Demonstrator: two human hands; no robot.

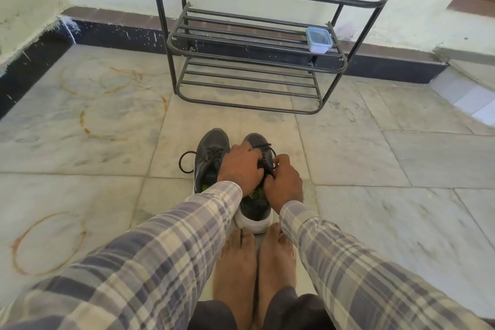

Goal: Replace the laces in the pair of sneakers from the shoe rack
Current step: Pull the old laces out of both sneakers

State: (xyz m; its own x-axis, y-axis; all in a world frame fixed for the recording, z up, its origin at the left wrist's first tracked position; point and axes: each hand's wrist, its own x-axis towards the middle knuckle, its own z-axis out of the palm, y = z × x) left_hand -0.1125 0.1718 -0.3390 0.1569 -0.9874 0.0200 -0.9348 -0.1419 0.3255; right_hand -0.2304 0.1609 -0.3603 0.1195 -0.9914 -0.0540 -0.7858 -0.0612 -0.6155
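On stained marble floor [375,155], left hand [241,166] and right hand [284,185] apparently pinch sneaker laces [265,145].

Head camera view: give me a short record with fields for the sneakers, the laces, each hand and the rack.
sneakers: grey pair, side by side on floor, toes toward shoe rack
laces: black, threaded, one loop loose on the floor
left hand: fingers curled on laces of one sneaker
right hand: pinches same sneaker's laces
shoe rack: holds small lidded container
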